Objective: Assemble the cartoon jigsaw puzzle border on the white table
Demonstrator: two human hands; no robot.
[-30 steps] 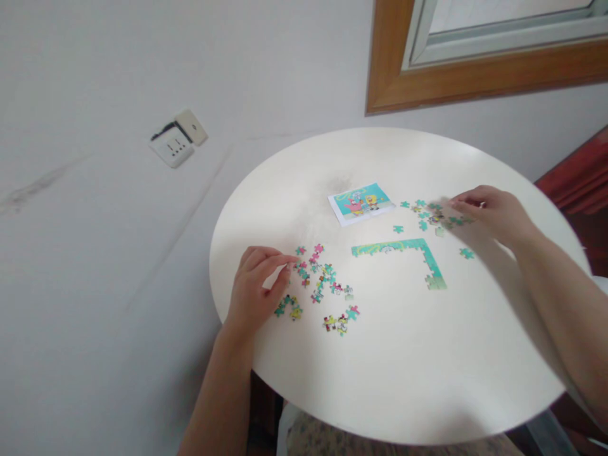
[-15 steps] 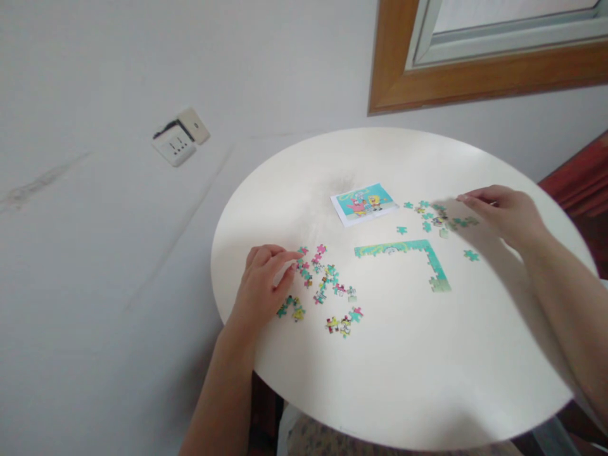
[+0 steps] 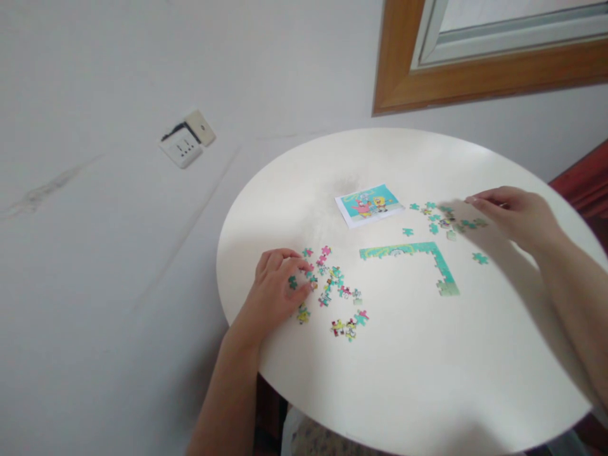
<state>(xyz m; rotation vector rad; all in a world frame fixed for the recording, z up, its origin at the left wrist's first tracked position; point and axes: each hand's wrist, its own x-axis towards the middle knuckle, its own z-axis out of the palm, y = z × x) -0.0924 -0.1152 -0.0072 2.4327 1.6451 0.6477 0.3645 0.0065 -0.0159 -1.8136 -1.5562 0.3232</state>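
My left hand [image 3: 278, 288] rests at the left pile of loose jigsaw pieces [image 3: 336, 275]. Its thumb and forefinger are apart, touching pieces at the pile's edge, and a green piece [image 3: 292, 282] shows in the gap. Over the right edge of the other pile of pieces [image 3: 445, 221] hovers my right hand [image 3: 517, 212], with thumb and forefinger pinched; whatever may be between the tips is too small to make out. Between the piles lies a joined puzzle border [image 3: 439, 259], an L-shaped strip in turquoise and green. Behind it is a picture card [image 3: 370, 206] with cartoon figures.
Everything lies on a round white table [image 3: 403, 380]. A wall with a socket [image 3: 181, 147] runs along the left, and a wood-framed window [image 3: 399, 82] is at the back right. One loose piece [image 3: 480, 258] sits apart near my right forearm.
My left hand has shifted a little right, further onto the pieces, with its thumb lower and away from the forefinger. My right hand stays pinched in about the same place. The view has shifted slightly.
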